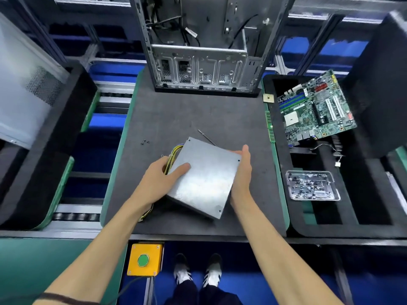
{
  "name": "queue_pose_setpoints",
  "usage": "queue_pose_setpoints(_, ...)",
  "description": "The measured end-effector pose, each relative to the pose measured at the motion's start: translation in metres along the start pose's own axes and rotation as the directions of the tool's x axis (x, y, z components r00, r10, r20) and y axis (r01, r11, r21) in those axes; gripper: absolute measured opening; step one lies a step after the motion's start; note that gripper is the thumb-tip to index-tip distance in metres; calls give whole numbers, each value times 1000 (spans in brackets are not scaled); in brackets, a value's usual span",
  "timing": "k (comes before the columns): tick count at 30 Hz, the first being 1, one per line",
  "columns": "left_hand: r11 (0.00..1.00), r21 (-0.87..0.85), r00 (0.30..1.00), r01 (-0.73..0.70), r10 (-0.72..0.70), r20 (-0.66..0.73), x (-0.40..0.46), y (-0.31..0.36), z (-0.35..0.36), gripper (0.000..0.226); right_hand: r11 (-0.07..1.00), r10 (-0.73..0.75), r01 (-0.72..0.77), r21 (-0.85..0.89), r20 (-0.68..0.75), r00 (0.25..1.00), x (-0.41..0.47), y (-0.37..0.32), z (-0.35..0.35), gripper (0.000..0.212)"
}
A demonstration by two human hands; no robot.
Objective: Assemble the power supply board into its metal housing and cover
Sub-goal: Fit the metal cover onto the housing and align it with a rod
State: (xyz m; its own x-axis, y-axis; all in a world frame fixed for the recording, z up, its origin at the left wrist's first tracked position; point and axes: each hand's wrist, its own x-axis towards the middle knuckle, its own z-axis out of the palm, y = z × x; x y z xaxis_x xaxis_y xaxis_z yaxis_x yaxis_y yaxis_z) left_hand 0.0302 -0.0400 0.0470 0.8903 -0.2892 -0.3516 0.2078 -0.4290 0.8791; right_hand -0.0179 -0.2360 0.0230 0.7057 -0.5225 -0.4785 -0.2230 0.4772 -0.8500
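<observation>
We are holding the flat grey metal power supply box (203, 176) with both hands, a little above the dark grey work mat (176, 115), in the middle and near our edge. The box is tilted, with one corner pointing away from us. Our left hand (164, 176) is gripping the left side of the box; its thumb is lying on the flat top and its fingers are curling under the side. A bunch of yellow and black wires (172, 156) is coming out of the box by this hand. Our right hand (242, 172) is pressing flat against the right side of the box, fingers straight and close together, pointing away from us. Both arms are reaching forward, bare.

Behind the box, a thin metal tool (207, 137) is lying on the mat, and some tiny black screws (145, 142) are lying to the left of it. At the far end of the mat, the big open metal computer case (198, 47) is standing with cables inside it.

To the right, a black foam tray (279, 172) is holding a green computer board (316, 111) in its far part. Nearer to us, a clear plastic dish (312, 186) is sitting in the tray with many small screws in it. A yellow box with a green button (144, 259) is sitting below the table edge.
</observation>
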Motion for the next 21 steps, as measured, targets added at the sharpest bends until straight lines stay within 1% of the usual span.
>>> queue_pose_setpoints(2, 999, -36, 999, -39, 39, -26, -6, 1, -1, 23, 995, -103, 103, -4, 21, 994, -3, -11, 5, 52)
queue_pose_setpoints(4, 993, -89, 996, -82, 78, -53, -14, 2, -3, 28, 962, -256, 260, -85, 56, 965, -3, -19, 7, 49)
queue_pose_setpoints(5, 986, -117, 992, -117, 110, -70, -18, 3, -3, 30, 926, -343, 352, -138, 86, 935, -4, -25, 8, 47)
queue_pose_setpoints(7, 966, -161, 977, -202, 187, -107, -27, 4, -3, 27, 814, -502, 542, -208, 218, 837, -8, -39, 8, 44)
queue_pose_setpoints(9, 941, -212, 962, -263, 238, -135, -37, 0, 2, 21, 718, -577, 664, -211, 354, 736, -8, -46, 8, 41)
queue_pose_setpoints(10, 932, -223, 956, -285, 258, -143, -42, -5, 5, 22, 691, -592, 692, -211, 385, 708, -9, -46, 7, 39)
queue_pose_setpoints(12, 920, -232, 946, -316, 288, -146, -49, -14, 9, 24, 653, -603, 720, -237, 412, 683, -12, -42, 2, 44)
queue_pose_setpoints(13, 914, -238, 943, -328, 303, -135, -51, -17, 10, 21, 641, -602, 725, -250, 423, 678, -14, -39, -2, 50)
queue_pose_setpoints(14, 910, -235, 939, -343, 322, -121, -53, -19, 8, 17, 642, -595, 723, -255, 429, 679, -15, -36, -7, 55)
queue_pose_setpoints(16, 911, -223, 938, -347, 330, -110, -52, -17, 4, 15, 691, -549, 679, -249, 431, 716, -18, -34, -15, 62)
queue_pose_setpoints(17, 919, -228, 946, -321, 299, -127, -50, -13, 1, 21, 715, -520, 653, -248, 435, 735, -20, -34, -17, 65)
queue_pose_setpoints(18, 928, -259, 960, -268, 236, -149, -47, -6, -1, 29, 739, -483, 624, -254, 445, 754, -22, -34, -18, 68)
queue_pose_setpoints(19, 923, -338, 978, -184, 137, -159, -44, 3, -2, 38, 771, -436, 581, -260, 451, 779, -24, -34, -18, 71)
queue_pose_setpoints(20, 905, -416, 990, -91, 35, -139, -39, 12, -4, 50, 814, -384, 523, -253, 443, 810, -28, -33, -18, 75)
queue_pose_setpoints(21, 886, -463, 994, -18, -34, -103, -35, 19, -5, 61, 860, -333, 454, -233, 418, 845, -32, -31, -19, 81)
